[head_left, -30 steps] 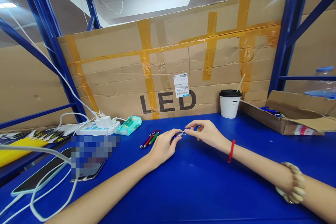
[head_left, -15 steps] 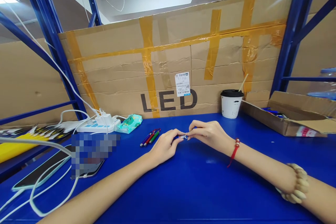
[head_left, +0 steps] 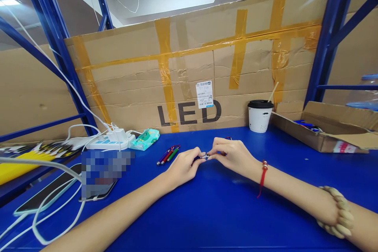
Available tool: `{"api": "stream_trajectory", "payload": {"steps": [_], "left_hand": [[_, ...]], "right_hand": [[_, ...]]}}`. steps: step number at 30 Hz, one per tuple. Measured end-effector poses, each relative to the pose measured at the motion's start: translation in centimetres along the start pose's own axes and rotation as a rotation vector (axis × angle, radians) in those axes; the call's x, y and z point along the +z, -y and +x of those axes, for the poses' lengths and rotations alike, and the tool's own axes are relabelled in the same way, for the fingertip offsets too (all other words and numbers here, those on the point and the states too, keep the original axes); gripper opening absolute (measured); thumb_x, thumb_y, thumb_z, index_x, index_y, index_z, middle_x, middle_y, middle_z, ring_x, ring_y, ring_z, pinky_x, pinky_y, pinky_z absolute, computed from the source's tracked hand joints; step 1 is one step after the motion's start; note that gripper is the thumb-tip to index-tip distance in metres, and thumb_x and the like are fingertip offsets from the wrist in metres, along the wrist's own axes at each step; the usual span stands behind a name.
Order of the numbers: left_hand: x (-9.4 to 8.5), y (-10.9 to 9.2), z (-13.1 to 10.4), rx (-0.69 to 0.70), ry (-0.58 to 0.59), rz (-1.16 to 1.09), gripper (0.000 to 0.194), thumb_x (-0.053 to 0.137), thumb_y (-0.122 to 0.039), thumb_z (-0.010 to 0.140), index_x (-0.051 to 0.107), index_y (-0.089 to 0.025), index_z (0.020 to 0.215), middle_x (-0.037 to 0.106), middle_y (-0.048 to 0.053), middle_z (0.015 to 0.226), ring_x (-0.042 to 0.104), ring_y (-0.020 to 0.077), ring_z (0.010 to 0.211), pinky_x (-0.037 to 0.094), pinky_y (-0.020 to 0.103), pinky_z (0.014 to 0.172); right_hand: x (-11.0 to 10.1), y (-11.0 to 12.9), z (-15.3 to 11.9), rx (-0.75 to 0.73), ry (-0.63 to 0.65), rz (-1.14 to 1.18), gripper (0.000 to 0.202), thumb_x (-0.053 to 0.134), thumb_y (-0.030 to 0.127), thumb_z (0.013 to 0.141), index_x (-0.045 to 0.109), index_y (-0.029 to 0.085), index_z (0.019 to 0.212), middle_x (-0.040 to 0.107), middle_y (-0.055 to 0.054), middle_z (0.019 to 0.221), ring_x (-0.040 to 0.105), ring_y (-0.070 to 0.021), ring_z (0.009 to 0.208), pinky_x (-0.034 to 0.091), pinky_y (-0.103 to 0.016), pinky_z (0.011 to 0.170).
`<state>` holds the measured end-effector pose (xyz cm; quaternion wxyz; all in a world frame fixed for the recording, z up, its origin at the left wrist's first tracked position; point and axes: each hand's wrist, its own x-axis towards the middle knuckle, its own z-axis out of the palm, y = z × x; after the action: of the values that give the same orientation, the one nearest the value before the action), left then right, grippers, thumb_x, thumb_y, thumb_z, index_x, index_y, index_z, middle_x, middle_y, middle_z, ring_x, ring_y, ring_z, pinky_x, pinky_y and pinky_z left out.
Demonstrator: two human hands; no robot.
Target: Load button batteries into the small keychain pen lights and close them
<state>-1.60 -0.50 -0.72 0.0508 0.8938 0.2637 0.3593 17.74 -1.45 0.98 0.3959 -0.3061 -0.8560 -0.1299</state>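
Observation:
Over the blue table, my left hand (head_left: 183, 166) and my right hand (head_left: 236, 154) meet fingertip to fingertip. Between them is a small shiny silver piece (head_left: 205, 156), pinched by the thumb and forefinger of my left hand. The thumb and forefinger of my right hand close on its other end. Most of the piece is covered by fingers, so its kind is unclear. A small dark reddish tip (head_left: 229, 138) shows just behind my right hand; whether the hand holds it I cannot tell. Left of my left hand lie pens (head_left: 169, 154) in purple, red and green.
A lidded paper cup (head_left: 260, 117) with a straw stands at the back right, beside an open cardboard box (head_left: 320, 141). At left are a wipes packet (head_left: 147, 139), a power strip (head_left: 113, 140), a phone (head_left: 49, 191) and loose white cables (head_left: 37, 220). Cardboard (head_left: 132, 82) walls the back.
My right hand has shifted slightly left and its fingers are more curled around the joint with my left hand. Less of the silver piece shows. A dark reddish tip now appears behind my right hand.

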Motion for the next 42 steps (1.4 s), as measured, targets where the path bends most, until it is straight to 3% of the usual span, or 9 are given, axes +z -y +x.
{"api": "stream_trajectory", "payload": {"steps": [8, 13, 16, 23, 29, 33, 37, 42], "left_hand": [[0.2, 0.5, -0.1, 0.160, -0.042, 0.113, 0.011, 0.041, -0.019, 0.086, 0.048, -0.017, 0.077, 0.059, 0.002, 0.071, 0.055, 0.0130, 0.064, 0.043, 0.022, 0.059], [0.1, 0.7, -0.1, 0.244, -0.045, 0.187, 0.016, 0.039, -0.019, 0.088, 0.051, -0.017, 0.077, 0.059, 0.003, 0.070, 0.053, 0.0130, 0.063, 0.042, 0.024, 0.060], [0.1, 0.7, 0.0, 0.229, -0.035, 0.183, 0.016, 0.040, -0.021, 0.088, 0.052, -0.017, 0.078, 0.060, 0.003, 0.070, 0.053, 0.0133, 0.063, 0.042, 0.024, 0.061], [0.0, 0.4, 0.3, 0.121, -0.003, 0.122, 0.008, 0.047, -0.021, 0.085, 0.053, -0.018, 0.080, 0.064, 0.002, 0.079, 0.058, 0.0142, 0.071, 0.044, 0.024, 0.064], [-0.1, 0.2, 0.4, 0.005, 0.027, 0.072, 0.007, 0.048, -0.023, 0.084, 0.053, -0.019, 0.083, 0.064, 0.003, 0.087, 0.060, 0.0152, 0.079, 0.047, 0.025, 0.068], [-0.2, -0.1, 0.5, -0.033, 0.066, 0.039, 0.017, 0.046, -0.024, 0.085, 0.052, -0.020, 0.101, 0.063, 0.003, 0.097, 0.059, 0.0155, 0.088, 0.046, 0.027, 0.077], [-0.1, -0.1, 0.6, -0.025, 0.088, 0.025, 0.021, 0.041, -0.023, 0.088, 0.054, -0.021, 0.105, 0.063, 0.003, 0.101, 0.058, 0.0159, 0.092, 0.045, 0.028, 0.083], [0.0, 0.0, 0.8, -0.112, 0.028, -0.006, 0.019, 0.038, -0.023, 0.089, 0.054, -0.019, 0.099, 0.063, 0.003, 0.096, 0.059, 0.0156, 0.087, 0.045, 0.026, 0.079]], "right_hand": [[0.4, 0.9, 0.3, 0.356, 0.099, 0.279, 0.014, 0.064, 0.026, 0.070, 0.063, 0.017, 0.058, 0.056, 0.001, 0.060, 0.042, -0.0071, 0.048, 0.032, -0.021, 0.046], [0.6, 1.1, 0.3, 0.693, 0.317, 0.621, 0.025, 0.061, 0.037, 0.069, 0.057, 0.014, 0.059, 0.046, 0.004, 0.045, 0.039, -0.0062, 0.037, 0.030, -0.020, 0.038], [0.4, 0.8, 0.4, 0.785, 0.375, 0.718, 0.030, 0.064, 0.043, 0.065, 0.058, 0.014, 0.059, 0.045, 0.005, 0.043, 0.038, -0.0055, 0.036, 0.030, -0.020, 0.037], [-0.1, -0.3, 0.6, 0.758, 0.452, 0.723, 0.036, 0.068, 0.047, 0.058, 0.065, 0.012, 0.065, 0.050, 0.002, 0.053, 0.042, -0.0059, 0.043, 0.034, -0.019, 0.040], [-0.3, -0.5, 0.8, 0.734, 0.439, 0.712, 0.037, 0.067, 0.049, 0.058, 0.067, 0.013, 0.064, 0.053, 0.001, 0.054, 0.043, -0.0060, 0.044, 0.035, -0.019, 0.040], [-0.1, -0.6, 0.7, 0.668, 0.403, 0.672, 0.036, 0.066, 0.049, 0.060, 0.068, 0.013, 0.067, 0.057, -0.001, 0.057, 0.044, -0.0065, 0.042, 0.036, -0.020, 0.040], [0.0, -0.7, 0.6, 0.585, 0.344, 0.536, 0.033, 0.064, 0.046, 0.065, 0.068, 0.014, 0.068, 0.062, -0.002, 0.065, 0.046, -0.0064, 0.039, 0.037, -0.021, 0.041], [-0.5, -0.6, 0.6, 0.351, 0.147, 0.130, 0.023, 0.068, 0.041, 0.065, 0.067, 0.022, 0.079, 0.064, 0.002, 0.075, 0.051, -0.0078, 0.051, 0.036, -0.020, 0.048]]}}
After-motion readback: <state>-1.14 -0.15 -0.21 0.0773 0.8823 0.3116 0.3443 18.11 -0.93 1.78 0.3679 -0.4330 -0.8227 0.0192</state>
